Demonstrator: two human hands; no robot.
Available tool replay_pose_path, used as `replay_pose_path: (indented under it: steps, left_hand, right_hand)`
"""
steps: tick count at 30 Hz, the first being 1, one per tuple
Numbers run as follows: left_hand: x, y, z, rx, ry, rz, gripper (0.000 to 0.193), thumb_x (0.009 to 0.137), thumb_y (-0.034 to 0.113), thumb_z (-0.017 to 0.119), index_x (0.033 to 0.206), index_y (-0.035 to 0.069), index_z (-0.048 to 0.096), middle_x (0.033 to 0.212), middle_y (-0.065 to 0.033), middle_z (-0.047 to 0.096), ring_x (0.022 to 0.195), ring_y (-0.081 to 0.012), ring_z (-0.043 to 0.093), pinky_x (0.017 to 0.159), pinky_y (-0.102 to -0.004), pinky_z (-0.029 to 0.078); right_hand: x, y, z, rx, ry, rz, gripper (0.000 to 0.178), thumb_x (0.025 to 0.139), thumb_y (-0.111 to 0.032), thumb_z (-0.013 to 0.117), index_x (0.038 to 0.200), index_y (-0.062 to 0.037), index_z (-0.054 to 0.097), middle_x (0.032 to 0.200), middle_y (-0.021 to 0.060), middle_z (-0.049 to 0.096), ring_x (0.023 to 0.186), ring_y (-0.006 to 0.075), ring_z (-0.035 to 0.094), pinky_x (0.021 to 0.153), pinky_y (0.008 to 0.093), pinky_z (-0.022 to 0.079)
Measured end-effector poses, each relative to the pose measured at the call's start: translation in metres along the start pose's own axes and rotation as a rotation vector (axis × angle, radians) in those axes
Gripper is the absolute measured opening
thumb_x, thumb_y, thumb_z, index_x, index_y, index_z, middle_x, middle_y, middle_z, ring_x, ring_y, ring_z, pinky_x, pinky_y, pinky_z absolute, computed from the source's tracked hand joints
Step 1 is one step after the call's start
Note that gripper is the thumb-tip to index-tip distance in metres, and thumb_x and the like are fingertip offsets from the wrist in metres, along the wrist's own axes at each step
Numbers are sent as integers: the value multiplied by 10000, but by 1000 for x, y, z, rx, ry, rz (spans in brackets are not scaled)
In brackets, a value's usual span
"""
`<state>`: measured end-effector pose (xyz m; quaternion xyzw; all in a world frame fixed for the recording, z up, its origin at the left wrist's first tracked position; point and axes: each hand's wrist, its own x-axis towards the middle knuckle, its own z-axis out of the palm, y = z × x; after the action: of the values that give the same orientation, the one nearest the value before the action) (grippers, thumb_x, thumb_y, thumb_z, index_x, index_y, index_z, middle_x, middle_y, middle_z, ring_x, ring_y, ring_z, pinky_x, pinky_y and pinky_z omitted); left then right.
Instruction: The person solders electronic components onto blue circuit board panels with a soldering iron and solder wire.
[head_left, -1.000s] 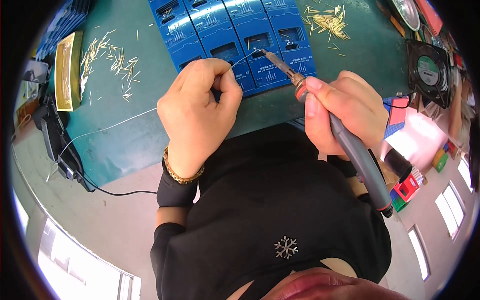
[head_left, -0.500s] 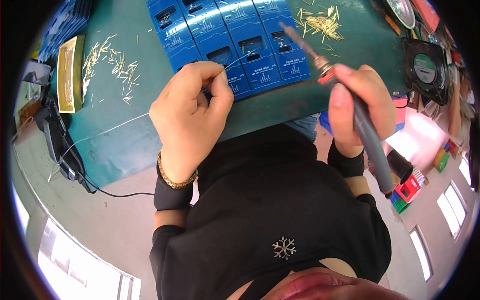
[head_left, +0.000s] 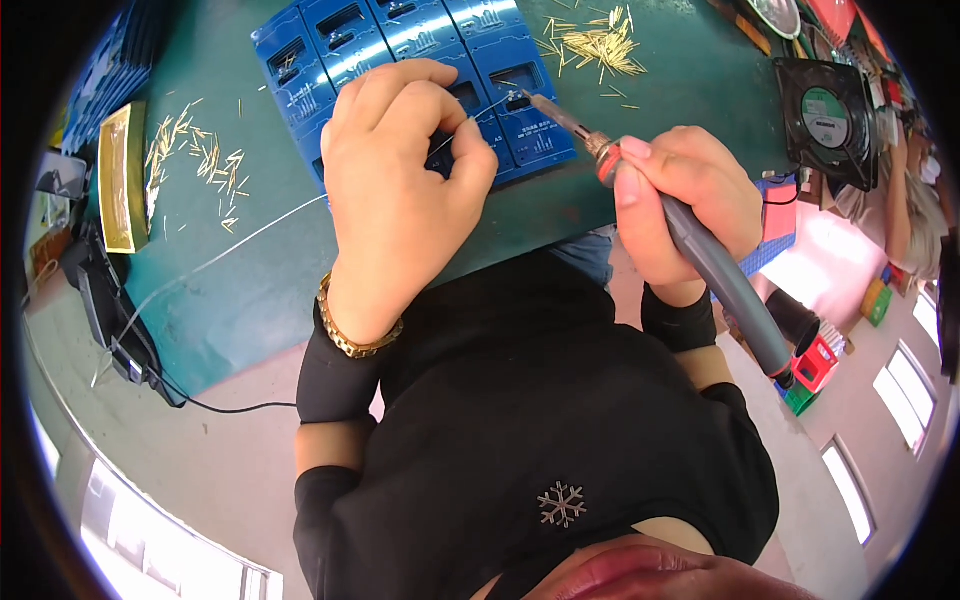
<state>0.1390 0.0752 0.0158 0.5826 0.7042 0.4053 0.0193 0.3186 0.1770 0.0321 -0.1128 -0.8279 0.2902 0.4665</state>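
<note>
A panel of blue circuit boards [head_left: 425, 38] with rectangular cut-outs lies on the green table in front of me. My left hand [head_left: 405, 175] hovers over its near left part, thumb and forefinger pinching a thin solder wire [head_left: 268, 226]. The wire's free end sticks out to the right across the boards; its tail runs left off the table. Gripped pen-like in my right hand [head_left: 690, 200] is a soldering iron [head_left: 725, 265] with a grey handle. Its tip is at a cut-out on the right of the panel, near the wire end; contact cannot be made out.
Loose gold pins [head_left: 600, 45] are heaped beyond the panel's right side, and more pins [head_left: 210, 165] lie scattered left. A yellow tray [head_left: 122, 180] and stacked blue boards [head_left: 112, 75] stand far left. A black fan [head_left: 825, 120] sits at the right.
The soldering iron has come down and left, its tip now at the panel. My left hand has moved right relative to the boards, bringing the solder wire's end close to the tip.
</note>
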Motion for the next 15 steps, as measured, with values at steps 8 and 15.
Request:
replay_pose_path:
  steps: [8, 15]
  left_hand:
    - [-1, 1, -1, -19, -33, -20, 164, 646, -12, 666, 712, 74, 543, 1010, -55, 663, 903, -277, 586, 764, -377, 443]
    - [-1, 1, 0, 1, -33, -18, 158, 643, -19, 661, 710, 72, 552, 1015, -56, 659, 919, -282, 584, 778, -382, 442]
  right_hand:
    - [1, 0, 1, -9, 25, 68, 175, 641, 72, 712, 808, 28, 682, 566, 71, 574, 436, 162, 546, 406, 237, 416]
    - [5, -5, 2, -43, -24, 78, 181, 619, 65, 724, 786, 7, 683, 543, 52, 504, 418, 170, 498, 388, 253, 366]
